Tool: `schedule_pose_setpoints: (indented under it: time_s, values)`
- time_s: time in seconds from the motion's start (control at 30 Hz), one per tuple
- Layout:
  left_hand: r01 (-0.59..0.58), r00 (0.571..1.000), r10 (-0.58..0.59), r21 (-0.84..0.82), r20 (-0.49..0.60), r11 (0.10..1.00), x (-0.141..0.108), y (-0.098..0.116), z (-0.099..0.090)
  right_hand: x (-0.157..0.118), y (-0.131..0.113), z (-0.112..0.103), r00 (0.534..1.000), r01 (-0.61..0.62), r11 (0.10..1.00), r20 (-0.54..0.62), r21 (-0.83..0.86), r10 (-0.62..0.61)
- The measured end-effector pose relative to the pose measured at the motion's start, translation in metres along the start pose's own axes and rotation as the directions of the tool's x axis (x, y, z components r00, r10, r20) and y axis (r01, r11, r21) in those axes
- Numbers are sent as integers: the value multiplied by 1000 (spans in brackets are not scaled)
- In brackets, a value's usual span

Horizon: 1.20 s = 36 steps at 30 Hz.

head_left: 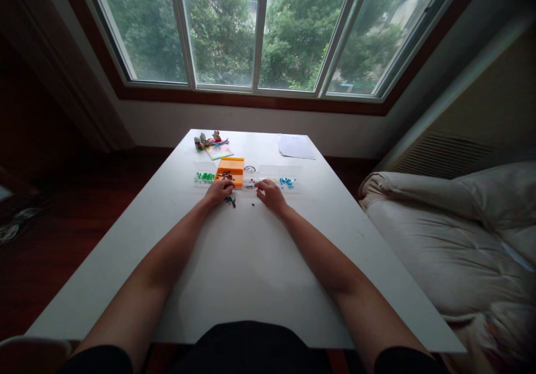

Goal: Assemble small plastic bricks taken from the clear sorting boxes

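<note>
Curling the left fingers (pixel 229 185) at the near edge of the orange box (pixel 232 164), bending the right fingers (pixel 263 185) beside the clear case (pixel 280 170), leaving opening and any hold impossible to tell. Showing brown pieces (pixel 226 175) just beyond the left fingers, mixed pieces (pixel 232 201) on the desk (pixel 255 262) just nearside of them.

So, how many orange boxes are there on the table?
1: the orange box lies open, just beyond the left hand and right of the green pieces.
</note>
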<state>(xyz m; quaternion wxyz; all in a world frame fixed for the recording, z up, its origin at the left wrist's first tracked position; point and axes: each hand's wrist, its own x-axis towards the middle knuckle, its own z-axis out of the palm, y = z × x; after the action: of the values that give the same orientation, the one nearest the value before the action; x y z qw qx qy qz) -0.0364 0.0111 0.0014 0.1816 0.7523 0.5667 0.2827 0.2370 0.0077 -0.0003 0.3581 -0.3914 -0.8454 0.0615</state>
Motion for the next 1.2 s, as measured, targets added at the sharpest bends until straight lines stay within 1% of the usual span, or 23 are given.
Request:
schedule_pose_setpoints:
  time_s: [0.07,0.1,0.2,0.23,0.3,0.37,0.47,0.73,0.9,1.0,1.2]
  values:
    - [-1,1000,1,14,12,1000,0,0,0,2,15,-9,991,-70,997,-109,10,71]
    - [0,1000,0,21,17,1000,0,0,0,2,23,-13,979,-111,994,-169,7,110]
    - [-1,1000,0,33,20,999,0,-2,1,1,52,-26,921,-228,974,-323,9,219]
    - [-2,1000,2,34,20,999,0,-2,1,0,60,-30,898,-265,964,-360,18,253]
    - [-4,1000,3,38,20,999,0,-3,1,-3,76,-35,863,-322,946,-400,39,310]
    - [-4,1000,3,40,23,999,0,-4,1,-5,87,-38,835,-361,931,-423,64,352]
    - [-5,1000,4,40,27,999,0,-4,0,-8,97,-40,810,-384,919,-446,87,381]
    - [-8,999,6,53,45,999,-1,-1,-2,-12,109,-41,774,-426,901,-480,88,413]
    - [-39,993,32,55,116,998,0,2,-9,-14,113,-41,728,-477,874,-514,95,454]
    - [-37,983,27,54,184,998,0,3,-16,-15,113,-40,726,-478,873,-516,96,455]
    - [-100,938,79,46,336,994,-1,7,-29,-13,106,-38,751,-455,886,-493,96,439]
